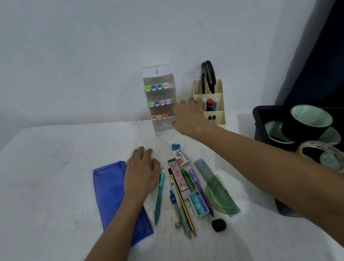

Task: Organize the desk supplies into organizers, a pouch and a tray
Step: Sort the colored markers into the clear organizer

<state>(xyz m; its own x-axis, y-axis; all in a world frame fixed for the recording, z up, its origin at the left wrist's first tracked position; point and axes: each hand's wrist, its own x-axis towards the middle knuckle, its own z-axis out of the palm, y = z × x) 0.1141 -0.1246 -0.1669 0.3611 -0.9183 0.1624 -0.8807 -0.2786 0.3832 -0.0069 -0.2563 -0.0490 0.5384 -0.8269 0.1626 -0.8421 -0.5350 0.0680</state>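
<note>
Your left hand [142, 171] lies flat, fingers straight, on flat blue mesh pouch [112, 197]. Your right hand [188, 116] reaches cream plastic desk organizer [217, 105]; grip not discernible. Pens, rulers between hands.

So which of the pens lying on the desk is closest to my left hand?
The teal pen, leftmost in the loose pile; its top end lies right beside the left hand. The green pen and purple pen lie further right.
</note>
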